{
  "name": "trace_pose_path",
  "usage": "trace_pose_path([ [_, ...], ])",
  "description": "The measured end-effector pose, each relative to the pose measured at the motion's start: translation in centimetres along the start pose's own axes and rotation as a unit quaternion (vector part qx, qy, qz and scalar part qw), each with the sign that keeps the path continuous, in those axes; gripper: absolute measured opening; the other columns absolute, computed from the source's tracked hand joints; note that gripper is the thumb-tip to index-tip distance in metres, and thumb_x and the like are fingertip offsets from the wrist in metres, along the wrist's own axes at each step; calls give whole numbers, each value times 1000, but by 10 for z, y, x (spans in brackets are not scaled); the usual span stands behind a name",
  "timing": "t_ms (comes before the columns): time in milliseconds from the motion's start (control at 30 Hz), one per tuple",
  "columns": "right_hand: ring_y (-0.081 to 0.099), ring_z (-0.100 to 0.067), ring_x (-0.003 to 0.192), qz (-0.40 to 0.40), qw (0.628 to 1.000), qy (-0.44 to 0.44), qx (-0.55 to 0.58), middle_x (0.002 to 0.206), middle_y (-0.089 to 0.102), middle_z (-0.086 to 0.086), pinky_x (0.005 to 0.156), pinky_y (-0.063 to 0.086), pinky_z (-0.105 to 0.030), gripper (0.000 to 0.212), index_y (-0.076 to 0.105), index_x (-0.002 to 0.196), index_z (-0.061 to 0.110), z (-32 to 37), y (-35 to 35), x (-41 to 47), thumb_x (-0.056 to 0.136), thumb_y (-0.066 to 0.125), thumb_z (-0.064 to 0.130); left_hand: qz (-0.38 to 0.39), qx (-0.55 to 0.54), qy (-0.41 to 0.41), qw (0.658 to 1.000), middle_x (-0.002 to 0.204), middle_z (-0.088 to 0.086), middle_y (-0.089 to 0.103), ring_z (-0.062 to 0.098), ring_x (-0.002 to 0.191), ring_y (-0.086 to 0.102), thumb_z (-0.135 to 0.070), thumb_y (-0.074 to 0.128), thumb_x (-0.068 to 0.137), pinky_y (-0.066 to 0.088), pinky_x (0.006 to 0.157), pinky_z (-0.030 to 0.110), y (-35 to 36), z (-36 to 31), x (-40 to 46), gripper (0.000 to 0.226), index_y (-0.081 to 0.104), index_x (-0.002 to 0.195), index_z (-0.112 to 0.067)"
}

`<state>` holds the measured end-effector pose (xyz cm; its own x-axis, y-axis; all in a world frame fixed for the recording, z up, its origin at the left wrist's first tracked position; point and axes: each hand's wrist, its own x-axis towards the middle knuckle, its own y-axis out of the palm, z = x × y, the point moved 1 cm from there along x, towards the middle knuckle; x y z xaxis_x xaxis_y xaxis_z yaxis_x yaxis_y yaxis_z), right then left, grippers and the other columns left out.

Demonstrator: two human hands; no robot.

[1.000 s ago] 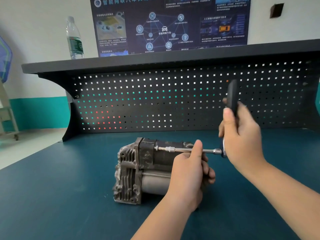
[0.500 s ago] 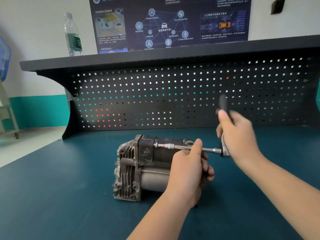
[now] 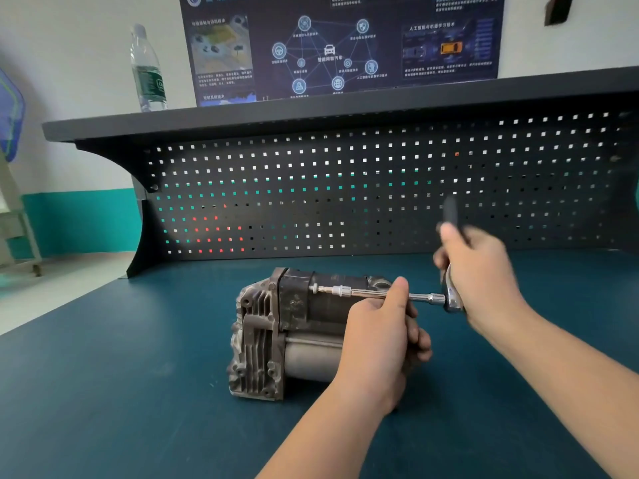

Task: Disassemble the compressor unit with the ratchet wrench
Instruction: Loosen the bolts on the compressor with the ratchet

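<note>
on teal bench, compressor unit [image 3: 276,337], ratchet wrench [image 3: 449,292] gripped

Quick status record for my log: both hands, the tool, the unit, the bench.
left hand: steadies the extension bar, thumb on top
right hand: grips the ratchet wrench handle, which points up
compressor unit: on its side on the blue bench
socket end: on a bolt at the unit's top
</note>
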<state>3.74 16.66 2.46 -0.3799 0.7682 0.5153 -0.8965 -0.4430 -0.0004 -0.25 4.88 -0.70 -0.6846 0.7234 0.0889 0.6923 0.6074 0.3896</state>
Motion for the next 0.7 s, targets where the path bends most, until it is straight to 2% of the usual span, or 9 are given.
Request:
trace_pose_path([
  [100, 48, -2, 52, -23, 940, -339, -42, 56, 48, 6, 51, 38, -8, 25, 46, 122, 20, 16, -5, -13, 99, 37, 26, 2, -6, -1, 1000, 36, -3, 31, 12, 32, 38, -37, 51, 95, 31, 37, 14, -1, -2, 0, 41, 43, 65, -11],
  [167, 48, -2, 53, -24, 924, -379, -49, 60, 49, 6, 53, 38, -8, 31, 42, 128, 14, 11, -7, -17, 100, 36, 24, 4, -5, -3, 1000, 36, -3, 32, 11, 32, 38, -35, 49, 96, 31, 37, 14, -1, -2, 0, 40, 43, 66, -11],
  [300, 41, -4, 43, -9, 994, -96, -60, 50, 51, 11, 46, 38, -20, 21, 55, 89, 17, 9, -1, -3, 100, 40, 29, 1, -6, -5, 1000, 35, -3, 32, 10, 31, 37, -27, 47, 98, 30, 36, 14, -1, 0, 1, 37, 43, 66, -10],
  [400, 43, -14, 52, 54, 976, 209, 10, 59, 53, 1, 53, 34, -27, 25, 58, 86, 6, 0, 2, 4, 97, 48, 25, 2, -7, -4, 1000, 35, -3, 31, 11, 31, 37, -27, 46, 98, 29, 36, 13, -1, 1, 1, 39, 44, 63, -9],
  [467, 41, -15, 52, 53, 965, 247, 69, 60, 50, -1, 51, 32, -27, 22, 56, 87, 4, 0, 4, 1, 98, 48, 22, 0, -2, -4, 1000, 35, -3, 31, 11, 31, 37, -28, 46, 98, 30, 37, 13, -1, 1, 1, 40, 44, 62, -10],
  [500, 41, -15, 50, 35, 981, 179, 65, 58, 49, 0, 49, 32, -26, 23, 55, 89, 4, 1, 3, -1, 98, 47, 23, 0, -1, -3, 1000, 35, -2, 31, 12, 31, 37, -29, 46, 98, 30, 37, 14, -1, 1, 1, 40, 44, 62, -10],
  [567, 41, -9, 46, -21, 996, -82, 12, 52, 48, 5, 44, 35, -23, 19, 54, 93, 12, 12, 0, -7, 99, 42, 25, 0, -3, 3, 1000, 35, -2, 31, 12, 32, 38, -32, 47, 97, 30, 37, 14, -1, 1, 1, 41, 43, 63, -10],
  [633, 46, -4, 49, -27, 947, -318, -28, 53, 47, 6, 49, 38, -11, 20, 50, 115, 19, 24, -4, -18, 100, 38, 24, 4, -7, 10, 1000, 35, -3, 31, 11, 32, 38, -34, 48, 97, 30, 37, 14, -1, 0, 1, 41, 43, 63, -10],
  [700, 48, -3, 53, -18, 915, -402, -38, 59, 49, 4, 54, 37, -6, 29, 43, 127, 15, 18, -7, -21, 100, 36, 22, 7, -11, 8, 1000, 36, -3, 31, 10, 32, 37, -29, 48, 97, 29, 36, 14, -1, 0, 3, 39, 43, 64, -10],
])
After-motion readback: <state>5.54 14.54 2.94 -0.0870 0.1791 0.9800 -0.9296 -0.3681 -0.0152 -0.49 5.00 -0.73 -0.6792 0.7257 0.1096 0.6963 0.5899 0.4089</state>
